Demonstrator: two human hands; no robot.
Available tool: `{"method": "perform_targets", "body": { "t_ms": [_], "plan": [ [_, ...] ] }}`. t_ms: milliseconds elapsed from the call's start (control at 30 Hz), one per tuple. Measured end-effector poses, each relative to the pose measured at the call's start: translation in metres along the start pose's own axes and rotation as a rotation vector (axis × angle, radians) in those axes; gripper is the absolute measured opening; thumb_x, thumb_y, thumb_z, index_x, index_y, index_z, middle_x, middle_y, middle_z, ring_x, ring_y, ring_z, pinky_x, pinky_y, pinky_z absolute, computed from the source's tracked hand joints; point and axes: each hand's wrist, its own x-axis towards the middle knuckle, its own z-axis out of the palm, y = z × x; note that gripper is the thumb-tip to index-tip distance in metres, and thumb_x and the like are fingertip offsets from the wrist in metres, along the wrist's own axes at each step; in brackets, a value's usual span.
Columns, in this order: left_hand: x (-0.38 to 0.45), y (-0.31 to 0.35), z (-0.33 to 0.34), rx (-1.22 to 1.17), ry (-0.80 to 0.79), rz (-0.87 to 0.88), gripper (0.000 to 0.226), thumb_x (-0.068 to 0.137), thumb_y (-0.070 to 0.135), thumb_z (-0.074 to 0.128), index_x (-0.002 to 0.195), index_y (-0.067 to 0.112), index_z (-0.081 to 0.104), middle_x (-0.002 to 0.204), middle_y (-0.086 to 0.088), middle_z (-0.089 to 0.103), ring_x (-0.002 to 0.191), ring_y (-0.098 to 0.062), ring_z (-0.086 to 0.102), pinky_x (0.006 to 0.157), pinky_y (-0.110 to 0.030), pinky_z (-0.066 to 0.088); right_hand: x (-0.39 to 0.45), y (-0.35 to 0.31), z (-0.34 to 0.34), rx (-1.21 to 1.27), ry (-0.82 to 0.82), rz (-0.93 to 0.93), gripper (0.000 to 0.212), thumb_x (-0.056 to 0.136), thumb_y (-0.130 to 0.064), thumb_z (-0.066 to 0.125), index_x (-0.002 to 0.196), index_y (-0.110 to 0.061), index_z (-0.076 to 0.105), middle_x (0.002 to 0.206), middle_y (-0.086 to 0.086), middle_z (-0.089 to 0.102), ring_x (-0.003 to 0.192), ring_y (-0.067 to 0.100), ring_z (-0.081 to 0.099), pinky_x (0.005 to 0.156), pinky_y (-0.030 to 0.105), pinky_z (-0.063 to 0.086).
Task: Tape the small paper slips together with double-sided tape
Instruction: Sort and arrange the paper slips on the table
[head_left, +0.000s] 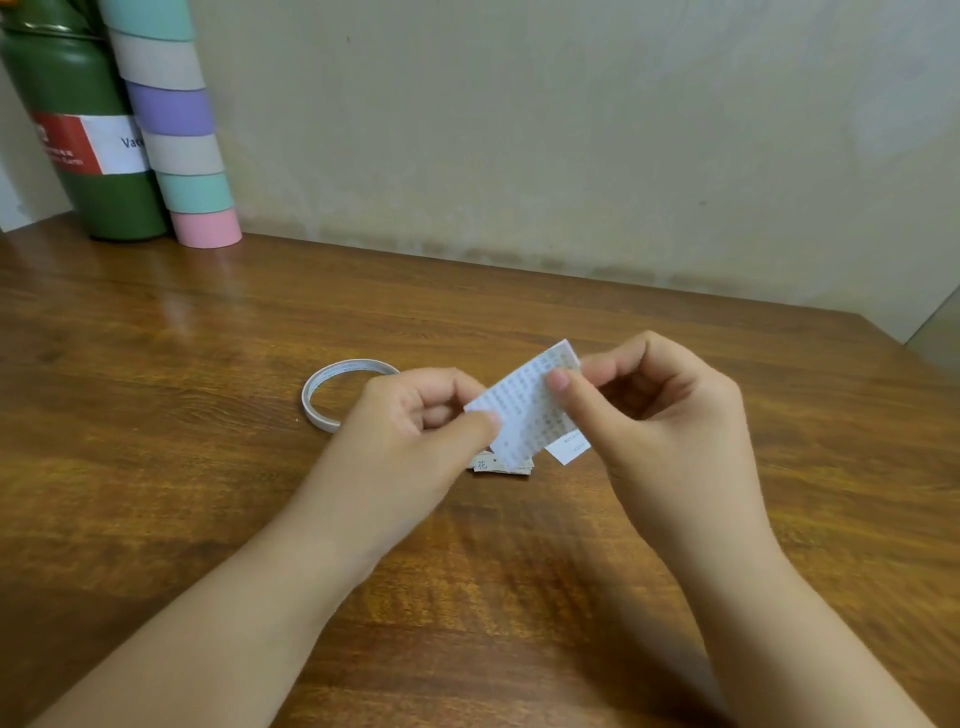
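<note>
A small printed paper slip (524, 410) is held tilted above the wooden table (208, 493). My left hand (415, 431) pinches its lower left edge between thumb and fingers. My right hand (654, 410) pinches its upper right part, thumb on the printed face. Under the held slip, a small stack of paper slips (501, 465) lies on the table, and another white slip (571, 448) pokes out beside it. A thin roll of double-sided tape (332, 395) lies flat on the table just left of my left hand.
A green bottle with a red and white label (78, 135) stands at the back left against the wall. Next to it rises a tall tube with pastel bands (176, 124). The table's right edge (914, 358) runs close to my right hand.
</note>
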Motion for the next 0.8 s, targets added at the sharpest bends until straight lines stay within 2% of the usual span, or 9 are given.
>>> {"method": "perform_targets", "body": {
  "t_ms": [67, 133, 200, 300, 400, 500, 633, 800],
  "plan": [
    [0.0009, 0.0009, 0.0003, 0.039, -0.041, 0.009, 0.005, 0.076, 0.022, 0.072, 0.074, 0.017, 0.072, 0.074, 0.005, 0.072, 0.071, -0.008, 0.064, 0.066, -0.015, 0.047, 0.0016, 0.0003, -0.0033, -0.111, -0.063, -0.048, 0.017, 0.077, -0.015, 0.076, 0.067, -0.015, 0.062, 0.07, -0.002, 0.067, 0.063, 0.007, 0.059, 0.06, 0.018, 0.046],
    [0.0009, 0.002, 0.0015, 0.016, -0.027, 0.038, 0.004, 0.079, 0.018, 0.072, 0.075, 0.018, 0.073, 0.077, 0.004, 0.074, 0.075, -0.006, 0.067, 0.07, -0.015, 0.05, 0.0016, -0.0004, -0.0037, -0.14, -0.096, -0.061, 0.015, 0.077, -0.017, 0.076, 0.069, -0.016, 0.063, 0.072, -0.005, 0.068, 0.065, 0.006, 0.061, 0.061, 0.016, 0.047],
    [0.0009, 0.0015, 0.0018, -0.056, 0.035, 0.053, 0.01, 0.075, 0.023, 0.067, 0.073, 0.015, 0.073, 0.074, 0.001, 0.073, 0.071, -0.006, 0.065, 0.068, -0.014, 0.049, 0.0006, -0.0024, -0.0022, -0.071, -0.107, -0.017, 0.013, 0.076, -0.019, 0.076, 0.071, -0.015, 0.064, 0.071, -0.002, 0.068, 0.063, 0.005, 0.059, 0.059, 0.016, 0.046],
    [0.0003, -0.0007, 0.0018, -0.17, 0.075, 0.008, 0.02, 0.069, 0.03, 0.066, 0.073, 0.012, 0.074, 0.077, -0.006, 0.073, 0.074, -0.014, 0.065, 0.07, -0.019, 0.05, 0.0004, -0.0039, 0.0, 0.098, -0.107, 0.114, 0.016, 0.078, -0.018, 0.074, 0.069, -0.01, 0.063, 0.062, -0.001, 0.064, 0.057, 0.005, 0.054, 0.052, 0.014, 0.041],
    [-0.0007, -0.0011, 0.0036, -0.242, 0.063, -0.046, 0.022, 0.068, 0.032, 0.066, 0.075, 0.013, 0.075, 0.083, -0.01, 0.074, 0.078, -0.019, 0.066, 0.075, -0.026, 0.051, 0.0, -0.0025, 0.0024, 0.217, -0.072, 0.195, 0.016, 0.077, -0.016, 0.074, 0.066, -0.011, 0.064, 0.059, -0.003, 0.063, 0.059, 0.007, 0.056, 0.056, 0.016, 0.044],
    [-0.0016, 0.0006, 0.006, -0.287, 0.065, -0.065, 0.02, 0.068, 0.03, 0.066, 0.074, 0.012, 0.074, 0.082, -0.009, 0.074, 0.076, -0.015, 0.067, 0.07, -0.02, 0.052, -0.0013, -0.0012, 0.004, 0.281, -0.025, 0.219, 0.019, 0.076, -0.015, 0.075, 0.062, -0.015, 0.063, 0.06, -0.001, 0.063, 0.064, 0.011, 0.058, 0.062, 0.021, 0.047],
    [-0.0025, 0.0016, 0.0072, -0.299, 0.081, -0.066, 0.016, 0.068, 0.029, 0.065, 0.071, 0.015, 0.074, 0.081, -0.005, 0.074, 0.076, -0.01, 0.067, 0.065, -0.014, 0.049, -0.0023, -0.0037, 0.0049, 0.291, 0.015, 0.212, 0.021, 0.075, -0.014, 0.076, 0.059, -0.016, 0.062, 0.062, 0.003, 0.066, 0.063, 0.01, 0.06, 0.06, 0.016, 0.047],
    [-0.0029, 0.0013, 0.0079, -0.303, 0.077, -0.074, 0.021, 0.07, 0.028, 0.064, 0.077, 0.011, 0.073, 0.084, -0.006, 0.074, 0.082, -0.013, 0.069, 0.077, -0.024, 0.049, -0.0027, -0.0038, 0.0061, 0.288, 0.038, 0.209, 0.022, 0.076, -0.012, 0.076, 0.059, -0.014, 0.062, 0.068, 0.009, 0.07, 0.064, 0.01, 0.061, 0.06, 0.016, 0.048]
  ]
}}
